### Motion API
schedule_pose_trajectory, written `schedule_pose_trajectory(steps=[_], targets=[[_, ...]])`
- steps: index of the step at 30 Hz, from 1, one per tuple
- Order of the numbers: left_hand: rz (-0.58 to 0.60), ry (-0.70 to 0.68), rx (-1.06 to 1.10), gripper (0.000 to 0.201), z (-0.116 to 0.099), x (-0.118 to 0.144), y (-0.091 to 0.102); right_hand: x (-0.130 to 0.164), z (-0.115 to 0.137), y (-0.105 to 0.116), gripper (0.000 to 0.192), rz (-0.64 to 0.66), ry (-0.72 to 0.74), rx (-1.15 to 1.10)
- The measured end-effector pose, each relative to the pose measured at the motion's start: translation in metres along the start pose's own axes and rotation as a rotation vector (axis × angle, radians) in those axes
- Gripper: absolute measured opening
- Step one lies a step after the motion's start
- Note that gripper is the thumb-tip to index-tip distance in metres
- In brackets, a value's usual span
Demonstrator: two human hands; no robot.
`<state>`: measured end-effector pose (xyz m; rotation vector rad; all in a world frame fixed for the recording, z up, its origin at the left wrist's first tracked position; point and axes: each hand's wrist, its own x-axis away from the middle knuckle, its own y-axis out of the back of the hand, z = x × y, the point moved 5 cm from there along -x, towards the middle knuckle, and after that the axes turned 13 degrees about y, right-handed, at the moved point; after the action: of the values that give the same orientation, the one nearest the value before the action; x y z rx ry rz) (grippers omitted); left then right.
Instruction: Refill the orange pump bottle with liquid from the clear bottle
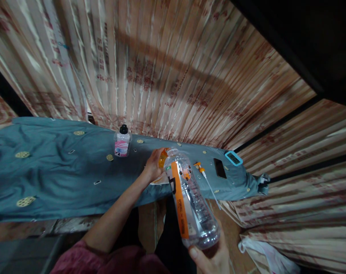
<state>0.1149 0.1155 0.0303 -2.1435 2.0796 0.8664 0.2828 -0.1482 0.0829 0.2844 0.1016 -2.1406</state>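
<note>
Clear plastic bottle (190, 201) held tilted over the blue cloth (47, 171), both hands on it.
Right hand (211, 258) cups the base, fingers curled; left hand (153, 164) pinches the orange cap (162, 158); probably light, thin-walled, slippery; grip base and neck.

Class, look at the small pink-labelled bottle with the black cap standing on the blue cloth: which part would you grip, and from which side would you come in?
Probably the small bottle is best gripped around its pink-labelled body, below the black cap, coming from the near side. It stands upright on the blue cloth with nothing against it.
</note>
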Motion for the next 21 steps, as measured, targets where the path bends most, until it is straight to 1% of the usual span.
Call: schedule_pose_trajectory(steps=[4, 10, 13, 16, 18, 21], targets=[[0.019, -0.027, 0.010, 0.068, 0.001, -0.001, 0.000, 0.001, 0.002, -0.001, 0.086, -0.039, -0.003, 0.003], [0.059, -0.018, 0.073, 0.069, -0.004, -0.005, 0.006, 0.001, 0.008, -0.007, 0.087, 0.002, -0.048, -0.054], [0.148, -0.016, 0.077, 0.063, -0.014, -0.007, 0.012, 0.001, 0.009, -0.006, 0.087, 0.002, -0.052, -0.028], [0.225, 0.015, 0.072, 0.064, -0.021, -0.007, 0.021, 0.000, 0.009, -0.004, 0.087, 0.005, -0.054, -0.019], [0.264, 0.048, 0.067, 0.065, -0.022, -0.008, 0.025, 0.000, 0.010, -0.005, 0.085, 0.022, -0.058, -0.024], [0.297, 0.082, 0.097, 0.063, -0.014, -0.010, 0.027, -0.001, 0.014, -0.006, 0.085, 0.025, -0.078, -0.026]])
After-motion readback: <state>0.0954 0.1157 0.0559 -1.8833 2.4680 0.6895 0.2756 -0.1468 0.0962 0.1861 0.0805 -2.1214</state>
